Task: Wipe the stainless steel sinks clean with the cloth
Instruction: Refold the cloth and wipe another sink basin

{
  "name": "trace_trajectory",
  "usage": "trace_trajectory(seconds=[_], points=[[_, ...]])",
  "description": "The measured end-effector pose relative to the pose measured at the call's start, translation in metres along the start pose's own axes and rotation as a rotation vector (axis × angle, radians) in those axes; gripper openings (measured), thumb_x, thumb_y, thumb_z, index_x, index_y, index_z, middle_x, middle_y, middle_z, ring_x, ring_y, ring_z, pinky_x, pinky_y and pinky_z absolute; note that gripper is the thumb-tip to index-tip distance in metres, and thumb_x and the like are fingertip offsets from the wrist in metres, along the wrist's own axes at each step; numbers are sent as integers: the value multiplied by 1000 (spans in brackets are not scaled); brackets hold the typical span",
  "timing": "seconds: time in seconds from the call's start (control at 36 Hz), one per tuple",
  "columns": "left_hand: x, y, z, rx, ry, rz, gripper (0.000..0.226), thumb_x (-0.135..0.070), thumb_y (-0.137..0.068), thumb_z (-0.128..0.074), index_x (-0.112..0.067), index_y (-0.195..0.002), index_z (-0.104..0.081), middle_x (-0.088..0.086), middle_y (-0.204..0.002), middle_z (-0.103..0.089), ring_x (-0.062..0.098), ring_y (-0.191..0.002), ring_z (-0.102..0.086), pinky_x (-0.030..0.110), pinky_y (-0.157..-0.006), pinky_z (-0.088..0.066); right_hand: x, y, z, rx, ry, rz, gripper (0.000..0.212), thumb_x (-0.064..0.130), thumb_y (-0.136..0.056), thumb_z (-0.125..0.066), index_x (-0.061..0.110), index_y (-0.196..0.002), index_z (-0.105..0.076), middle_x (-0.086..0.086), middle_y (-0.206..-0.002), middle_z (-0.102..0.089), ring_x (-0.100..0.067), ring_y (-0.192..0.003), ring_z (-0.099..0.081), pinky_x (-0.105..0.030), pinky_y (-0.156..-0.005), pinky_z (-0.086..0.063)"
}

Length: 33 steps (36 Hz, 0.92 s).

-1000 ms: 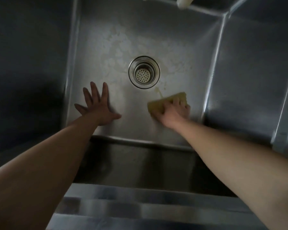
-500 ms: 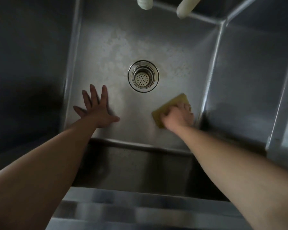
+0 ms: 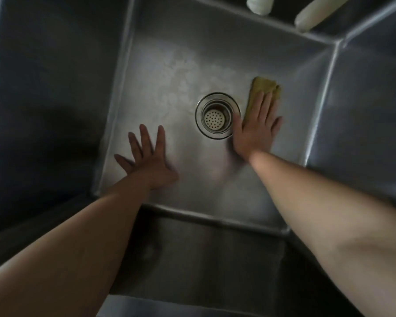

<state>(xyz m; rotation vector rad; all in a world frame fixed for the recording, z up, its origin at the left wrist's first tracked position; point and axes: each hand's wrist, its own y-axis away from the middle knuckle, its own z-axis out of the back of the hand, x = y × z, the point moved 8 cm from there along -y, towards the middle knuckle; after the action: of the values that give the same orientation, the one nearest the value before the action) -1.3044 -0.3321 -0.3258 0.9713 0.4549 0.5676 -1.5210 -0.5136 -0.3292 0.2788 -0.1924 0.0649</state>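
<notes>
I look down into a deep stainless steel sink with a round strainer drain in the middle of its floor. A yellow-green cloth lies flat on the floor just right of the drain. My right hand presses on it with straight, spread fingers, and the cloth's far end shows beyond the fingertips. My left hand rests flat on the bare sink floor left of the drain, fingers spread, holding nothing.
Pale water marks spot the floor behind the drain. Two white tube ends hang over the back wall at the top. Steel walls rise on all sides, the right wall beside the cloth. The front rim lies below my arms.
My right hand has slid the cloth from the near right corner up to beside the drain, and its fingers have straightened flat. My left hand has stayed in place.
</notes>
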Motion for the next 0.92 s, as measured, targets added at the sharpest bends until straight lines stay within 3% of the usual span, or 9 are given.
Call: trace_trajectory(seconds=[0.11,0.17,0.31,0.42,0.53,0.69,0.78,0.86,0.92], points=[[0,1,0,8,6,-4,130,-52,-73,-69,-49,-131,47,-4,-139,60,30,-134,50,74,-106,11,29,21,-14,86,109,370,76,60,-98,-27,23,-159,-3,0,-167,5,-21,-154,9,-53,-122,3],[-1,3,1,19,9,-6,131,-52,-73,-70,-49,-131,47,-4,-137,62,30,-134,49,74,-106,11,19,15,-10,86,120,381,72,57,-99,-27,26,-159,-2,5,-167,5,-16,-153,9,-55,-122,1],[-1,3,0,35,26,-14,127,-50,-77,-67,-49,-129,49,-5,-134,64,30,-132,51,73,-107,13,-47,-18,15,-65,-14,-220,70,53,-101,-26,23,-159,-2,5,-167,2,-16,-154,3,-55,-122,-3],[-1,2,-1,51,27,-8,131,-55,-76,-70,-48,-129,50,-4,-133,65,30,-131,52,73,-107,14,-49,-60,27,-75,-37,-322,73,55,-101,-24,18,-159,-1,1,-167,4,-20,-154,5,-55,-121,-4],[-1,0,-1,63,31,-9,135,-59,-75,-72,-47,-129,51,-4,-130,67,30,-128,54,74,-106,15,-8,-97,26,-19,-7,-114,74,56,-99,-22,20,-159,1,-2,-167,8,-23,-154,8,-55,-121,-1],[0,0,-1,36,34,-15,137,-61,-72,-74,-49,-128,50,-6,-127,68,28,-125,56,74,-105,15,95,-79,-5,163,219,646,74,62,-97,-25,29,-158,2,0,-167,4,-25,-154,5,-58,-119,-6],[2,-1,-1,23,31,-19,137,-62,-71,-74,-50,-126,51,-7,-127,68,28,-126,55,73,-105,15,94,-58,-12,192,329,873,75,65,-98,-24,28,-158,3,1,-167,4,-22,-153,8,-57,-120,-5],[3,-3,-2,18,30,-15,138,-63,-70,-74,-51,-125,52,-7,-127,68,27,-124,57,73,-105,17,67,-54,-6,223,403,982,71,65,-99,-16,31,-158,5,2,-167,3,-18,-152,10,-54,-120,-6],[2,-3,-2,20,33,-16,138,-63,-70,-74,-50,-125,52,-7,-126,69,28,-125,56,73,-104,17,39,-66,4,231,390,842,69,64,-99,-14,31,-158,1,0,-167,0,-20,-154,3,-58,-118,-11]])
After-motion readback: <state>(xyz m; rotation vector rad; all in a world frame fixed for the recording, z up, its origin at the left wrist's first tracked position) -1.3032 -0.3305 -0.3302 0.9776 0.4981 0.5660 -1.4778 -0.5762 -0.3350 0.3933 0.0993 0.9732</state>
